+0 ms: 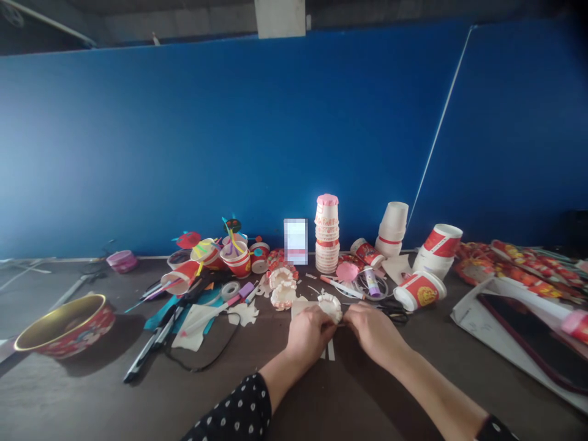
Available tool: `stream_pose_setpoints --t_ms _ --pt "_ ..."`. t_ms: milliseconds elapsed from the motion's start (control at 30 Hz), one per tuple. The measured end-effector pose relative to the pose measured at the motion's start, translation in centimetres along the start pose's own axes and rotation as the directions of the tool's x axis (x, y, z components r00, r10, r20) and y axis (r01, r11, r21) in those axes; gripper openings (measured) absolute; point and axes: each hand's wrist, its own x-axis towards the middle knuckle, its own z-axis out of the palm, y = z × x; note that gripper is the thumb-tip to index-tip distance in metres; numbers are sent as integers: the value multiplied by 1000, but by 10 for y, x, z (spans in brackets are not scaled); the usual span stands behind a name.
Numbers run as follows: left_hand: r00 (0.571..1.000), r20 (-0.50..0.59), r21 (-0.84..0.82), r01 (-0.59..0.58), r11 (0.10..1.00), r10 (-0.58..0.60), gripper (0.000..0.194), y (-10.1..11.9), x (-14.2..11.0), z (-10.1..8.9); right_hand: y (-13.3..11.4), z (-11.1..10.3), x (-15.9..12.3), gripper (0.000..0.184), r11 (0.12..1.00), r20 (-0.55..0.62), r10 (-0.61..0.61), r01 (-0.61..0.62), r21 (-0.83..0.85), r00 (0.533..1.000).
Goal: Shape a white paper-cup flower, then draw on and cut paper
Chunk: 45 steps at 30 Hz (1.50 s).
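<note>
In the head view, a white piece with a scalloped, frilly rim sits in front of me, just beyond my fingers. My left hand is closed, its curled fingertips at the near edge of that piece. Close to its right side, my right hand has its fingers drawn together; whatever is between them is hidden. White paper strips lie on the table under my left hand. Beyond it are a pale sheet and more frilly white pieces.
A tall stack of paper cups stands at the back before a blue wall. Left are decorated cups, a utility knife and a gold-lined bowl. Right are scissors, a tipped red cup and a phone.
</note>
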Motion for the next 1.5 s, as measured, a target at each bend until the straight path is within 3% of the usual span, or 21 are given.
stream_pose_setpoints --t_ms 300,433,600,767,1133,1500 --pt "1000 -1 -1 22 1000 -22 11 0 -1 1 18 -13 -7 23 993 -85 39 -48 -110 996" --pt "999 -20 18 33 999 -33 12 -3 0 6 3 -11 -6 23 997 -181 -71 72 3 981" --pt "999 -5 51 43 998 -43 16 -4 0 5 -9 2 1 24 982 -173 -174 184 45 970" --pt "1000 26 21 -4 1000 3 16 -1 -1 -1 -6 6 3 25 982 -167 -180 187 29 969" --pt "999 0 -76 49 996 -49 11 -4 -1 -1 0 6 4 22 985 -132 -143 154 83 981" --pt "997 20 -7 76 997 -76 15 3 -2 -4 -2 11 5 24 977 -190 -144 170 128 971"
